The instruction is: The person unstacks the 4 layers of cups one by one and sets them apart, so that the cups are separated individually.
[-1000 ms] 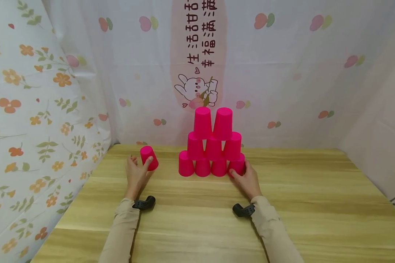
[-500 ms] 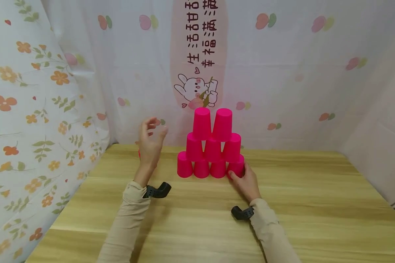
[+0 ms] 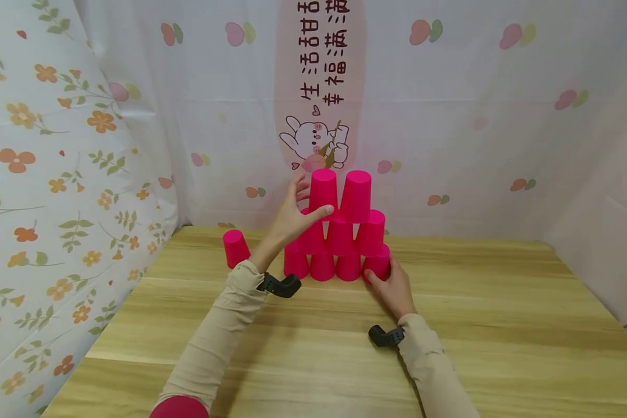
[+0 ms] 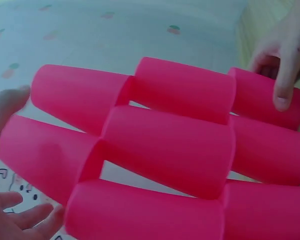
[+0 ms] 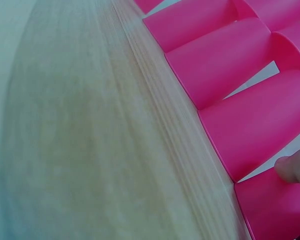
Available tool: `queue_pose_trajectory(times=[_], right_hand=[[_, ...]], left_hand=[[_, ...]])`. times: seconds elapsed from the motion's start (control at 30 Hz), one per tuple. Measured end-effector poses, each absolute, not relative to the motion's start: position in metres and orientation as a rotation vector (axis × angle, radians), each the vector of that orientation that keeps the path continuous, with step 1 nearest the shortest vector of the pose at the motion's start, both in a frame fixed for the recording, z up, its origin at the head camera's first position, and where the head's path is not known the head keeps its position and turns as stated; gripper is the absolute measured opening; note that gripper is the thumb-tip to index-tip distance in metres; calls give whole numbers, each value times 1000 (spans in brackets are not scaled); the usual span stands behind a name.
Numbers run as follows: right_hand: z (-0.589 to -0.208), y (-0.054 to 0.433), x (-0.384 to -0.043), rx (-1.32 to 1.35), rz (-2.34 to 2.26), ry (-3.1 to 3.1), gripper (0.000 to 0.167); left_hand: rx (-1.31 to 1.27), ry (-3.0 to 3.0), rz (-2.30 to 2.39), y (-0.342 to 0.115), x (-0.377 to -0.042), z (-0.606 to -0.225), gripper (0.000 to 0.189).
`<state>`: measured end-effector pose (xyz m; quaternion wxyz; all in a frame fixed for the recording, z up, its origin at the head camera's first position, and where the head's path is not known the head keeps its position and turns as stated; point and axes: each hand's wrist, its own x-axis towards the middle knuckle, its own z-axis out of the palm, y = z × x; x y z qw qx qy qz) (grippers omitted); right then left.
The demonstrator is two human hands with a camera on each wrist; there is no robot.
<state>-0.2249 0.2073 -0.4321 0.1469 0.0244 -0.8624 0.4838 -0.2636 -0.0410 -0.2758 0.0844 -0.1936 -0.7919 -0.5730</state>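
Pink cups stand upside down in a pyramid, with two in the top row, three in the middle row and several at the bottom. My left hand [image 3: 291, 219] reaches round the top-left cup [image 3: 323, 190], its thumb in front and its fingers spread at the cup's left. In the left wrist view, the thumb [image 4: 11, 102] and fingers stand apart; contact with the cup is unclear. Low at the right, my right hand [image 3: 395, 290] grips the bottom-right cup [image 3: 377, 262], thumb in front, as the right wrist view also shows its thumb [image 5: 292, 167] on that cup.
One more upside-down pink cup [image 3: 236, 248] stands alone on the wooden table [image 3: 324, 360], left of the pyramid. A printed curtain [image 3: 214, 116] hangs close behind. Each wrist wears a black camera mount [image 3: 281, 285]. A dark pink rounded thing [image 3: 180, 407] shows at the lower edge.
My left hand has let go of the lone cup, risen and moved right to the top of the pyramid. The lone cup stays at the left; my right hand keeps its place.
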Motion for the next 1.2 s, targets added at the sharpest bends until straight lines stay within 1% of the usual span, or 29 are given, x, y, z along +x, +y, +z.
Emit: queue_pose_trajectory(times=[0.2,0.4,0.73,0.9,1.03,1.2], right_hand=[[-430,206,-226,61,1402,-2478,56],[-430,206,-225,60,1423,-2494,57],[-429,206,-225,54,1426,-2488,57],[-429,207,-224,47,1430,-2497,56],[-429,207,-225,37,1428,-2502,56],[-428,206,-224,40,1437,-2503,56]], left_hand=[[-651,-2372,-1721,-36,-268,-285,81],[-644,-2386,-1696,-34,-268,-289,70],[-625,-2316,-1677,-37,-268,-288,70],[-646,-2262,-1679,-43,-264,-282,69],[-695,-2194,-1673,-51,-262,-276,66],[-686,-2169,-1611,-66,-257,-270,63]])
